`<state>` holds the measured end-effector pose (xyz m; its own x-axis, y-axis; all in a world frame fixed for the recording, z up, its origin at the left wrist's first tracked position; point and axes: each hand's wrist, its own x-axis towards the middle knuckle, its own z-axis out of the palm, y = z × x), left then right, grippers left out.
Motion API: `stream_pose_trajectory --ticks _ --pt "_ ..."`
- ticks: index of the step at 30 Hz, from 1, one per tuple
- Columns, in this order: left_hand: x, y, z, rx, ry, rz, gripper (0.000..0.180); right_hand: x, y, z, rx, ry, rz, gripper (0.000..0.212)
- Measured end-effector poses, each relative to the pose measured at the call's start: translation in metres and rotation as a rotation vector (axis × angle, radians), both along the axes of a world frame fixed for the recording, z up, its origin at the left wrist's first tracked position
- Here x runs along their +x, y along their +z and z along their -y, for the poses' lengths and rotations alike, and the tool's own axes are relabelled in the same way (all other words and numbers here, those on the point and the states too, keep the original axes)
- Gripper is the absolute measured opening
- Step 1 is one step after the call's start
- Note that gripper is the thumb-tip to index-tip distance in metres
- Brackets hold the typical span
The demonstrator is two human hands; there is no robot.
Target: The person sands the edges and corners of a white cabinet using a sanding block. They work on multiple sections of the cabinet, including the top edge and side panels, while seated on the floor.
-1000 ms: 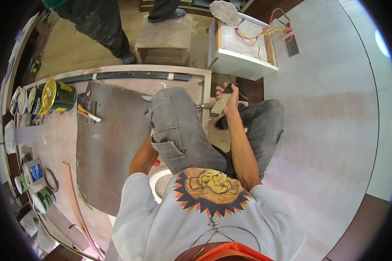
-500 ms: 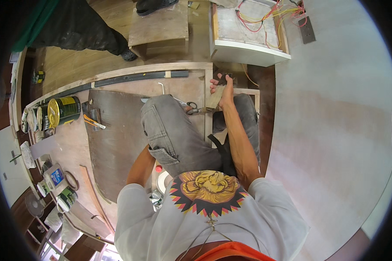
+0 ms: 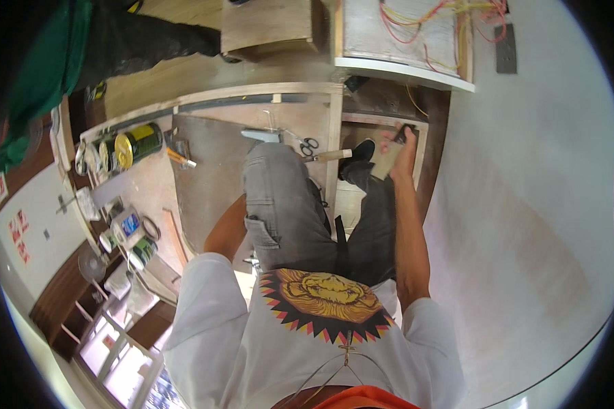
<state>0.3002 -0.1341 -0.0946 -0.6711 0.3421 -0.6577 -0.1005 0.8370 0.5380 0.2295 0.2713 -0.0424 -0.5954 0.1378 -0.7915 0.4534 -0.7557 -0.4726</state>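
My right hand [image 3: 404, 153] is closed round a flat tan piece [image 3: 383, 162] with a dark part [image 3: 406, 134] at the fingers; blur hides its exact kind. It is above the wood-framed opening beside my right leg. My left forearm [image 3: 226, 228] reaches down beside my left thigh, and the hand itself is hidden. Around my left knee lie dark-handled scissors [image 3: 309, 145], a wooden-handled tool [image 3: 333, 155], a pale grey flat tool [image 3: 260, 135] and a thin bent rod [image 3: 269, 119].
A dark board [image 3: 208, 184] spreads to my left, with an orange cutter knife [image 3: 181, 158] near its edge. Cans [image 3: 142, 144] and tubs [image 3: 142, 251] stand farther left. Loose wires [image 3: 426, 24] hang over a white box. Another person's leg [image 3: 150, 44] is at upper left.
My right hand has moved right and slightly toward me with the tan piece. My right leg has shifted, and a dark shoe now shows. The whole view has swung.
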Motion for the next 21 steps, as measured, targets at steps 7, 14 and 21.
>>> stream_pose_trajectory --ticks 7,14,21 --pt "0.039 -0.011 0.004 0.059 0.544 -0.038 0.031 0.03 0.035 -0.046 0.155 0.11 0.112 0.06" --pt "0.122 -0.027 0.001 0.0 0.991 -0.195 0.027 0.033 0.004 -0.045 0.134 0.147 0.165 0.062" --pt "0.136 -0.021 -0.017 -0.153 0.907 -0.153 0.025 0.009 -0.006 0.008 0.141 0.294 0.179 0.058"
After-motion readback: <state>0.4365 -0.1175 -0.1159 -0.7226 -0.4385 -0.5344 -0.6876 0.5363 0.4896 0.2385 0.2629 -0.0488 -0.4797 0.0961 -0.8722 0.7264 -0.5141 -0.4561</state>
